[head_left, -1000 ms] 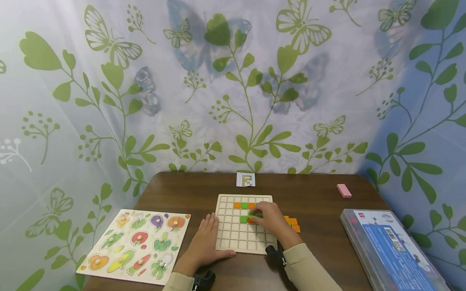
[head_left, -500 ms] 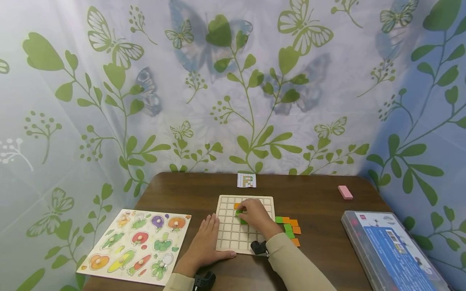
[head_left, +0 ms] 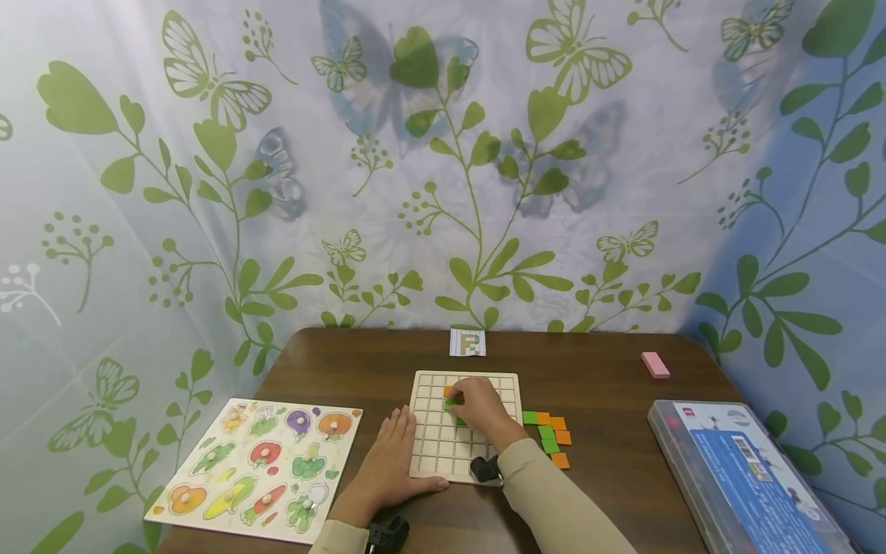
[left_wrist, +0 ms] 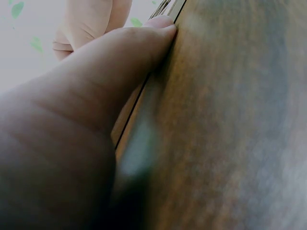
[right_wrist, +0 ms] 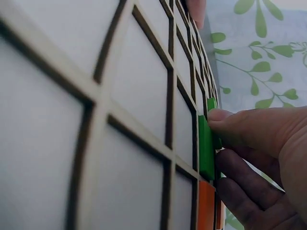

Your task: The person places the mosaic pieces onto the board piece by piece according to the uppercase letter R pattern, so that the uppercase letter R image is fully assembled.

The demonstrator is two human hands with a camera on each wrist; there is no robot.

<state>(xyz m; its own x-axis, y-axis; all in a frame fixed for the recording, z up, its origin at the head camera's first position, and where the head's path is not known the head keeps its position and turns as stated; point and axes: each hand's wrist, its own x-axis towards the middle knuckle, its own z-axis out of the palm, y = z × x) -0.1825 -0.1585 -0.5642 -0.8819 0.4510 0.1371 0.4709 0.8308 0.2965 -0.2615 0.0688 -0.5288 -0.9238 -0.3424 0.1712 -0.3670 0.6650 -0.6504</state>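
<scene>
A pale wooden grid board (head_left: 434, 454) lies on the table. My right hand (head_left: 482, 408) is over its upper part, pinching a green square tile (head_left: 449, 403) between thumb and fingers just below an orange tile (head_left: 448, 392). In the right wrist view, the thumb tip presses on that green tile (right_wrist: 211, 102), with a second green tile (right_wrist: 206, 149) and an orange tile (right_wrist: 206, 205) seated in nearer cells. My right hand hides other tiles in the head view. My left hand (head_left: 391, 454) rests flat at the board's left edge, fingers straight, thumb along the lower corner.
Several loose green and orange tiles (head_left: 551, 432) lie right of the board. A small pattern card (head_left: 467, 343) is behind it. A vegetable puzzle (head_left: 252, 469) lies at left; a pink block (head_left: 654, 365) and a clear plastic case (head_left: 751, 469) are at right.
My right hand has moved left across the board to its upper left cells, uncovering the loose tiles at right. Over the last half second it has barely shifted. The left hand stays put.
</scene>
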